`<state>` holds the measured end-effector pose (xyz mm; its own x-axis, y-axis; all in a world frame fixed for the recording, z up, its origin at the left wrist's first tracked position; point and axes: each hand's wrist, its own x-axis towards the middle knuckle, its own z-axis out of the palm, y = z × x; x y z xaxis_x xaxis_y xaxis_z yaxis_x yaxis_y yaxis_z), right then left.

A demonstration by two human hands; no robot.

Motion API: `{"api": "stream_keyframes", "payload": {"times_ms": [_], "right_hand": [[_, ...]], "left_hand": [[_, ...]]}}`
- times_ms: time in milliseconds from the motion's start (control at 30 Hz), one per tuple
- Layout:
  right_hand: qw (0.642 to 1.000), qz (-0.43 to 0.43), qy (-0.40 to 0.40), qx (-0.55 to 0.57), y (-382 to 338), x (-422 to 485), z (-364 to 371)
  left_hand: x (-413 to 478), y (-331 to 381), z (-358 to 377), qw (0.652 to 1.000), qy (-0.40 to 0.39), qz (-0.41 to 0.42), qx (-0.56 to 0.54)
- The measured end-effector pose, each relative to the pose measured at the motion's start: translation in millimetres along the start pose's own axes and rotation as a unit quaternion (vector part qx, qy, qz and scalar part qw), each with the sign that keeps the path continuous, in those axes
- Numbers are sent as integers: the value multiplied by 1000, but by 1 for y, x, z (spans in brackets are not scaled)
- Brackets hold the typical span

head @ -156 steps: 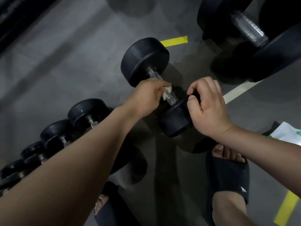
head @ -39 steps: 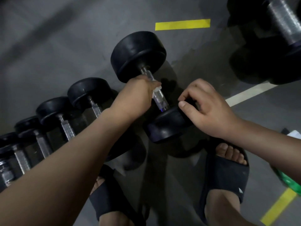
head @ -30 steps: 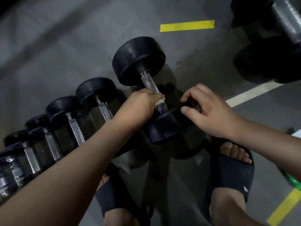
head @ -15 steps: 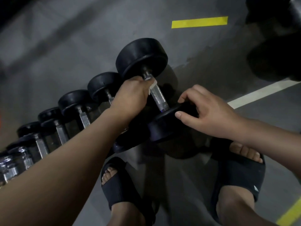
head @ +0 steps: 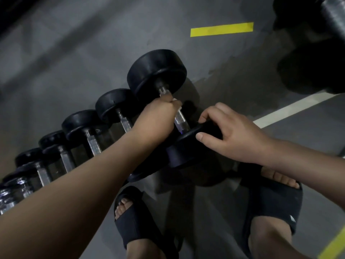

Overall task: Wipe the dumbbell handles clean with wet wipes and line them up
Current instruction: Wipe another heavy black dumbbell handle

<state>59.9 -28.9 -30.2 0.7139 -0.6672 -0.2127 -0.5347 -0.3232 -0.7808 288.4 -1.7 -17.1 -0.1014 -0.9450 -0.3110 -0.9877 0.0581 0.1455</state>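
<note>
A large black dumbbell (head: 158,71) lies on the grey floor at the right end of a row. My left hand (head: 158,116) grips its metal handle (head: 180,119) near the far head, with a white wet wipe (head: 177,104) bunched under the fingers. My right hand (head: 233,131) curls over the rim of the near head (head: 186,146) and holds it. Most of the wipe is hidden by my fingers.
Several smaller black dumbbells (head: 112,103) stand side by side in a row running to the lower left. Bigger dumbbells (head: 317,53) sit at the upper right. Yellow tape (head: 222,29) and a white line (head: 291,109) mark the floor. My feet in black slides (head: 274,200) are close below.
My left hand slid along the handle from near the closer head up toward the far head. The right hand kept its hold. The view shifted, showing more of the row.
</note>
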Motion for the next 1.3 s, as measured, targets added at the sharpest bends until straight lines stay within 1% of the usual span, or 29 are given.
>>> {"api": "stream_keyframes", "payload": {"times_ms": [33,67,167,200,267,367,433,467,500,567,600,633,700,833,933,967,1000,1067,1100,1133,1200,1233,1300], "right_hand": [[1000,0,-1,0,1,0,0],[1000,-1,-3,-1,1,0,0],[1000,-7,-5,-1,2,1,0],[1000,-7,-6,0,3,1,0],[1000,-4,-9,4,4,0,0],[1000,-3,-8,7,6,-1,1],[1000,-1,-5,6,4,-2,2],[1000,-2,-2,5,4,-2,3],[1000,-3,0,4,3,-2,4],[1000,-4,-3,2,3,-2,3],[1000,-2,-6,4,3,-2,2],[1000,-1,-9,6,4,-2,1],[1000,1,-8,8,5,-3,0],[1000,3,-3,8,6,-3,3],[1000,5,-2,7,6,-2,3],[1000,6,-3,7,7,-2,2],[1000,7,-5,8,7,-2,2],[1000,8,-8,8,8,-2,2],[1000,8,-8,10,8,-2,2],[1000,8,-9,14,7,-3,1],[1000,7,-10,21,8,-4,1],[1000,7,-12,23,8,-5,1],[1000,8,-16,24,9,-5,1]], "left_hand": [[1,1,-1,1000,-7,-3,14],[6,1,-4,999,-6,-23,33],[25,-1,-11,992,-10,-107,69],[26,1,-11,991,-10,-109,78],[20,6,-8,995,-17,-66,74],[3,12,-7,992,-93,64,50],[5,5,-11,987,-121,102,17],[10,0,-13,988,-118,94,18],[15,-4,-15,992,-106,65,16],[24,-10,-17,997,-65,-26,-21],[24,-12,-17,997,-53,-51,-39],[22,-11,-17,997,-48,-51,-42],[12,-10,-14,999,-28,-26,-29],[-1,-10,-9,999,48,-3,-23],[6,-11,-5,998,50,15,-33],[8,-12,-3,998,41,35,-40],[9,-12,-1,996,26,74,-43],[5,-9,-1,984,-5,176,-37],[1,-7,-2,976,-21,212,-37],[-2,-7,-4,972,-28,229,-37],[-2,-12,-7,971,-19,235,-32],[0,-18,-6,975,-11,221,-27],[5,-31,0,986,36,165,-4]]}}
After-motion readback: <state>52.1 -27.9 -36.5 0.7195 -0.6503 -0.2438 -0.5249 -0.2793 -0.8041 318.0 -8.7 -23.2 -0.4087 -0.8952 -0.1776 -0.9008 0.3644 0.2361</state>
